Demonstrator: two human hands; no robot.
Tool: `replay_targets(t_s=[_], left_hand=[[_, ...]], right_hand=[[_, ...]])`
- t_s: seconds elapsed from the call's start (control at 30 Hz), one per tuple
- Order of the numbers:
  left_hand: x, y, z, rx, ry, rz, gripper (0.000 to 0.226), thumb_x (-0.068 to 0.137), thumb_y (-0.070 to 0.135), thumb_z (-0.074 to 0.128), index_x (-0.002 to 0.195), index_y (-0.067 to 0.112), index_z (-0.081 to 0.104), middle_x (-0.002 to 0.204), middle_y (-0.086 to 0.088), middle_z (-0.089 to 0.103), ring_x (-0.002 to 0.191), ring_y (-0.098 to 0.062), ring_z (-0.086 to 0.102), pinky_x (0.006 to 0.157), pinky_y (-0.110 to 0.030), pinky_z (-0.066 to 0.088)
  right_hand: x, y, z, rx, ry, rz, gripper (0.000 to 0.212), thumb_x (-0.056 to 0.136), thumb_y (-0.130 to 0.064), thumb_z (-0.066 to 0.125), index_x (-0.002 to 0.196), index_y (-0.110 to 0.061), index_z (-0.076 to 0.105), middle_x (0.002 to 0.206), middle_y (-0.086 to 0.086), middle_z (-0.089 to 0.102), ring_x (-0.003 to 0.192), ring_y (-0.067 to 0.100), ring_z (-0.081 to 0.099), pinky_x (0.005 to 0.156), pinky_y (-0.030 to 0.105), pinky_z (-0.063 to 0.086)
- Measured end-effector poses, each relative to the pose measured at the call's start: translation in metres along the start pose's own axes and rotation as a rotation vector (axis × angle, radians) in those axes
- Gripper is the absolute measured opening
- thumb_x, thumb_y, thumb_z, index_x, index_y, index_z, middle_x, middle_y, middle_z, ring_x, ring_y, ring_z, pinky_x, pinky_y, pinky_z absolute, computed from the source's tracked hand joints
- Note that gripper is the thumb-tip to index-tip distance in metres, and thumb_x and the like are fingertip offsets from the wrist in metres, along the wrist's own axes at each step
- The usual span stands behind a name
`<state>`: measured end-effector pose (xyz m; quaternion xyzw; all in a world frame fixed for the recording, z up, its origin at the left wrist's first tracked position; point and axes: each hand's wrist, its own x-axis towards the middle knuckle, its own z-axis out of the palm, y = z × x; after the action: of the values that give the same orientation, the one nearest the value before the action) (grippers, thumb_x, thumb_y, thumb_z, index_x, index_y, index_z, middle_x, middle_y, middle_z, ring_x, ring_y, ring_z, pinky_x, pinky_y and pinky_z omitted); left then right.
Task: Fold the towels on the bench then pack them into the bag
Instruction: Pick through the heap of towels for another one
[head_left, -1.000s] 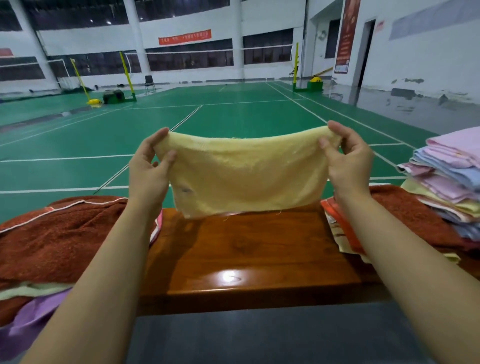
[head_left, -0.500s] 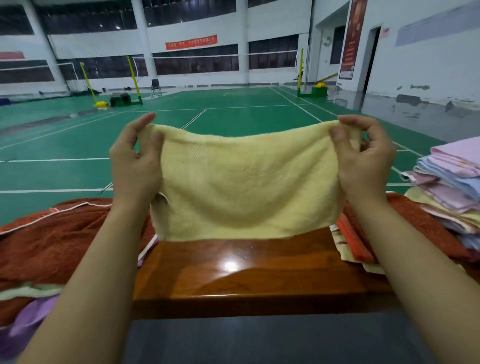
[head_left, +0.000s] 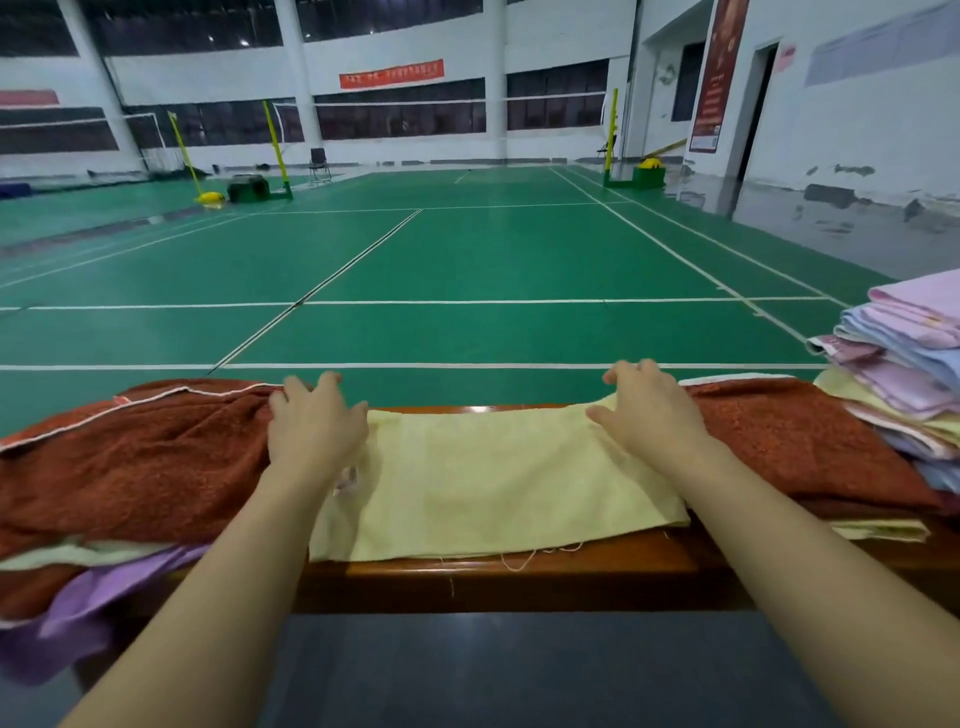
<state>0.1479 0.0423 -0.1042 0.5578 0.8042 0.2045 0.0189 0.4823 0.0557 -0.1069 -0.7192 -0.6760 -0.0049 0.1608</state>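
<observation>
- Lying flat mid-desk, yellow towel (head_left: 498, 478) runs long axis left to right, spanning far edge to near edge of desk (head_left: 519, 579).
- Left hand (head_left: 314, 423) and right hand (head_left: 649, 410) rest on its far corners, fingers relaxed, lightly curled, pressing cloth; neither is nearer.
- Next fold likely far edge toward near edge.
- Count: one yellow towel spread; rust towel (head_left: 140, 467) heap left; folded stack (head_left: 914, 358) right; no bag visible.

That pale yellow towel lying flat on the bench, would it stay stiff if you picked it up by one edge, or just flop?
The yellow towel would probably flop: it lies thin and flat along the bench, and loose threads trail from its near edge. It looks light for its size. Pushed over the glossy wood, it would likely slide or bunch, which may be why the left hand and right hand rest on it.
</observation>
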Motion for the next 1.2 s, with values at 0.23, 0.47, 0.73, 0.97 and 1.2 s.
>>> replay_targets(t_s=[0.23, 0.47, 0.73, 0.97, 1.2], left_hand=[[-0.07, 0.077, 0.011, 0.145, -0.333, 0.247, 0.075, 0.099, 0.068, 0.025, 0.151, 0.015, 0.036, 0.154, -0.025, 0.03, 0.141, -0.042, 0.029, 0.113, -0.05, 0.028], [-0.076, 0.074, 0.027, 0.329, -0.378, 0.33, 0.069, 0.101, 0.064, 0.025, 0.154, 0.019, 0.026, 0.156, -0.018, 0.027, 0.144, -0.036, 0.025, 0.114, -0.051, 0.029], [-0.055, 0.076, 0.032, 0.12, -0.067, 0.307, 0.057, 0.09, 0.064, 0.056, 0.128, 0.022, 0.053, 0.13, -0.005, 0.053, 0.118, -0.024, 0.052, 0.098, -0.041, 0.048], [-0.044, 0.078, 0.032, 0.097, -0.252, 0.417, 0.052, 0.098, 0.056, 0.051, 0.135, 0.02, 0.057, 0.131, -0.003, 0.053, 0.114, -0.02, 0.055, 0.091, -0.036, 0.049], [-0.035, 0.066, 0.034, -0.137, -0.348, 0.472, 0.042, 0.101, 0.044, 0.055, 0.139, 0.025, 0.055, 0.144, 0.002, 0.051, 0.118, -0.018, 0.058, 0.1, -0.029, 0.044]], right_hand=[[-0.025, -0.042, 0.016, 0.233, -0.369, -0.476, 0.041, 0.103, -0.053, 0.043, 0.14, -0.038, 0.051, 0.155, -0.013, 0.041, 0.142, 0.011, 0.039, 0.118, 0.038, 0.032], [-0.032, -0.057, 0.002, -0.085, -0.409, -0.407, 0.054, 0.103, -0.061, 0.034, 0.152, -0.039, 0.038, 0.154, -0.004, 0.038, 0.141, 0.021, 0.037, 0.111, 0.047, 0.039], [-0.039, -0.068, -0.022, -0.275, -0.439, -0.301, 0.046, 0.102, -0.055, 0.044, 0.085, -0.014, 0.057, 0.089, 0.001, 0.056, 0.077, 0.021, 0.056, 0.073, 0.036, 0.049], [-0.018, -0.059, -0.029, -0.011, -0.56, -0.1, 0.055, 0.101, -0.053, 0.047, 0.092, -0.002, 0.067, 0.079, 0.016, 0.072, 0.06, 0.032, 0.073, 0.062, 0.045, 0.064], [-0.003, -0.038, -0.023, 0.051, -0.454, 0.05, 0.059, 0.088, -0.065, 0.063, 0.084, -0.006, 0.061, 0.087, 0.005, 0.071, 0.074, 0.024, 0.071, 0.078, 0.039, 0.063]])
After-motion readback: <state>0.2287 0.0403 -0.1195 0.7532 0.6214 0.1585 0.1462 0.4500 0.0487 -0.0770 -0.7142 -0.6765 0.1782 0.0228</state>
